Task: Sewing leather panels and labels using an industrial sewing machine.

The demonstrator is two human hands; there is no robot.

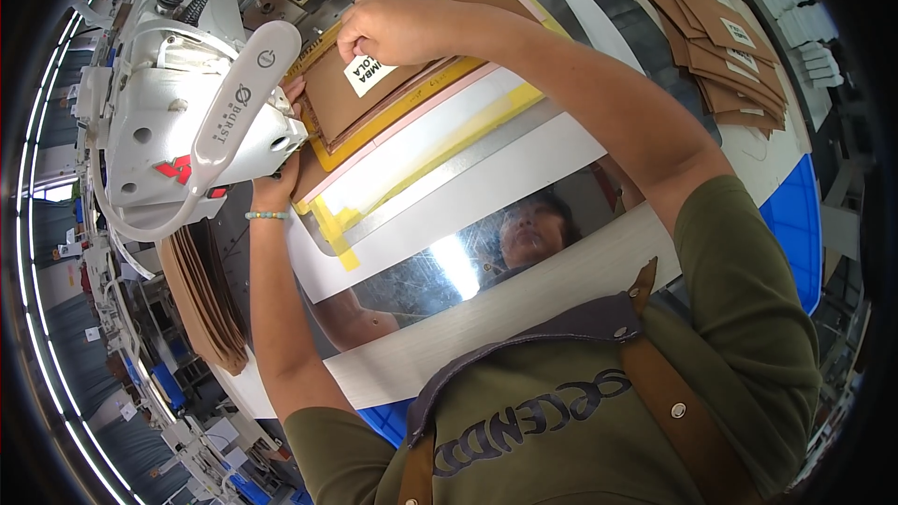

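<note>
A brown panel (329, 98) lies inside the yellow frame (383, 122), its white label (368, 82) partly covered by the right hand (398, 28), fingertips bunched together, grip unclear. At the frame's left edge is the left hand (279, 182), partly hidden; I cannot tell its grip. Nearer than the frame, flat shiny metal (412, 285) reaches the tabletop (524, 304).

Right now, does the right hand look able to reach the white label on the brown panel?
Likely yes: the right hand is right at the white label, partly covering it, and nothing visible blocks the way.
</note>
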